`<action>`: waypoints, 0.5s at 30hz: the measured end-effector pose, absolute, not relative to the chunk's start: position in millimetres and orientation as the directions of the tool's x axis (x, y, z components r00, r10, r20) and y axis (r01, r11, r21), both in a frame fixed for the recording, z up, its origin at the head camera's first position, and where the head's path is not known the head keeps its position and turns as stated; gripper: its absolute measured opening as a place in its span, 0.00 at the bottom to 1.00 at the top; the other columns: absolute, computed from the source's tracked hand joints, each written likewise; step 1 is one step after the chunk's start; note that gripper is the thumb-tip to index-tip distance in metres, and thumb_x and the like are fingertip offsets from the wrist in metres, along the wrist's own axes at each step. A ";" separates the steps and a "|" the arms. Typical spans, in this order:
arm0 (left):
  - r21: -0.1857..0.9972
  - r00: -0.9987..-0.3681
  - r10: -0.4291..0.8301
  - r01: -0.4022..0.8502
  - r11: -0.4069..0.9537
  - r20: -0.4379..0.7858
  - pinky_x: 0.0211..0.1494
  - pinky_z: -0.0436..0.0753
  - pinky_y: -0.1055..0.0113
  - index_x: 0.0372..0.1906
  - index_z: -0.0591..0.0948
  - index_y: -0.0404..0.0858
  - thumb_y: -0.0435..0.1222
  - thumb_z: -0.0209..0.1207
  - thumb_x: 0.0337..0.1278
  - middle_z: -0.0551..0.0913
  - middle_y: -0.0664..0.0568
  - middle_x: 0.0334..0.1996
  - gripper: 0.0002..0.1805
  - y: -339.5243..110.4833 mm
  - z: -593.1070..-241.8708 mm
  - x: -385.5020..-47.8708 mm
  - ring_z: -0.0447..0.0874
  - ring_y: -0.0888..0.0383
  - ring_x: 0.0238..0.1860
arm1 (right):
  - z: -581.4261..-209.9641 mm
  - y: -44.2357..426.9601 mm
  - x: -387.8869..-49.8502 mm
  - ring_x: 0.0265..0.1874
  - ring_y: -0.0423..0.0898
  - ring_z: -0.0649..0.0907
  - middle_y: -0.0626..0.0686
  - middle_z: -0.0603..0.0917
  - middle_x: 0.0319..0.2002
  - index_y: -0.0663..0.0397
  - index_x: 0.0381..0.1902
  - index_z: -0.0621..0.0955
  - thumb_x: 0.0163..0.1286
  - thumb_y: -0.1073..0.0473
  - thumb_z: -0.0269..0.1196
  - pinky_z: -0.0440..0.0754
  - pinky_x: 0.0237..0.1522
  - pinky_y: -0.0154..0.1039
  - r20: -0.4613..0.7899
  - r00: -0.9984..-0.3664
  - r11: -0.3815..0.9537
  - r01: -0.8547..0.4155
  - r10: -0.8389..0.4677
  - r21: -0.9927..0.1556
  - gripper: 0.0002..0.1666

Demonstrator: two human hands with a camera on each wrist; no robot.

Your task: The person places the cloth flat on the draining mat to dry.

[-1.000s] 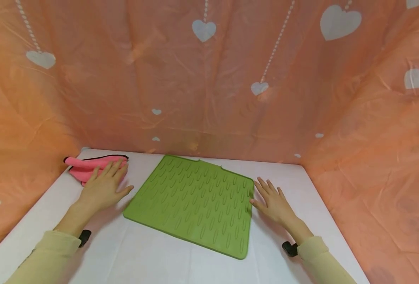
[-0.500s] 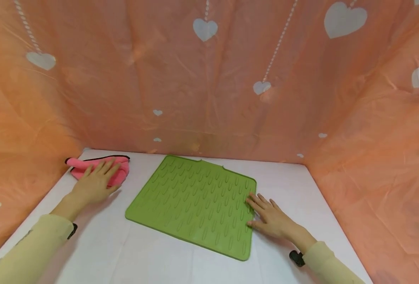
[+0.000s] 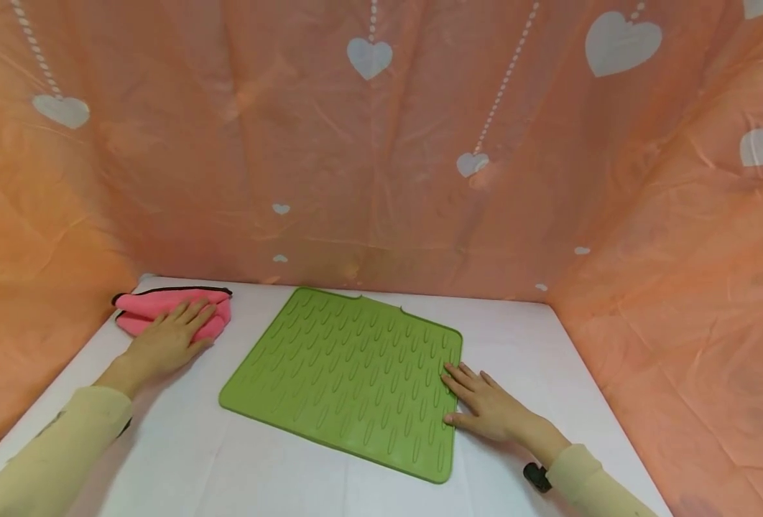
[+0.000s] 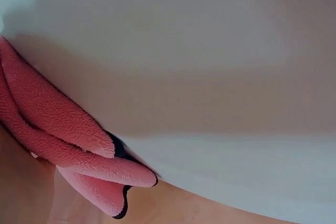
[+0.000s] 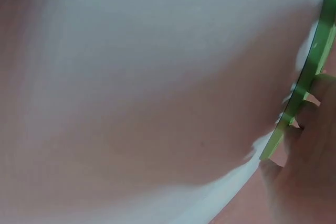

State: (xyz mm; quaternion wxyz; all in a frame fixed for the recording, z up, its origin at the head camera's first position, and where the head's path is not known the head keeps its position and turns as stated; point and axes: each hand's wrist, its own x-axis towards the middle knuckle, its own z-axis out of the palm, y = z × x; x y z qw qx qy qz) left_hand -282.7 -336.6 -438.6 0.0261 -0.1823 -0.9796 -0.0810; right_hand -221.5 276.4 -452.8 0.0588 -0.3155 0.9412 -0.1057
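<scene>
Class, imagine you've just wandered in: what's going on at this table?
A person's left hand rests on a bunched pink cloth near the table's far left corner. The right hand touches the right edge of a green mat, its fingers over the rim. Cloth and mat lie apart, both on the table.

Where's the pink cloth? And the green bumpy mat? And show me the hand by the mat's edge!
Pink cloth [image 3: 151, 304]: head view, on its upper fold, left of the fingers.
Green mat [image 3: 339, 380]: head view, middle of its bumpy top.
Right hand [image 3: 491, 409]: head view, on the back of the hand.
</scene>
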 end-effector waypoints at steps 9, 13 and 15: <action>0.230 -0.926 0.366 0.379 0.897 0.097 0.74 0.57 0.31 0.79 0.62 0.29 0.46 0.55 0.78 0.58 0.30 0.78 0.36 -340.7 -439.0 -287.5 0.51 0.23 0.76 | -448.9 275.1 -222.3 0.79 0.66 0.58 0.62 0.60 0.80 0.62 0.79 0.64 0.77 0.34 0.58 0.57 0.73 0.70 -0.053 -0.788 0.776 -0.590 -0.614 -0.224 0.48; 0.209 -0.911 0.377 0.407 0.889 0.167 0.71 0.63 0.32 0.76 0.68 0.30 0.42 0.58 0.76 0.66 0.31 0.74 0.33 -341.6 -440.5 -287.2 0.58 0.26 0.72 | -447.7 274.8 -222.8 0.78 0.66 0.59 0.63 0.61 0.80 0.62 0.78 0.65 0.76 0.34 0.58 0.57 0.73 0.71 -0.058 -0.783 0.773 -0.594 -0.619 -0.222 0.48; 0.202 -0.907 0.367 0.407 0.891 0.207 0.66 0.70 0.33 0.74 0.71 0.31 0.40 0.60 0.74 0.70 0.32 0.71 0.31 -341.3 -441.3 -286.8 0.63 0.29 0.67 | -447.2 274.6 -223.3 0.78 0.67 0.59 0.63 0.61 0.80 0.63 0.78 0.65 0.76 0.34 0.58 0.57 0.73 0.71 -0.061 -0.781 0.772 -0.596 -0.621 -0.221 0.48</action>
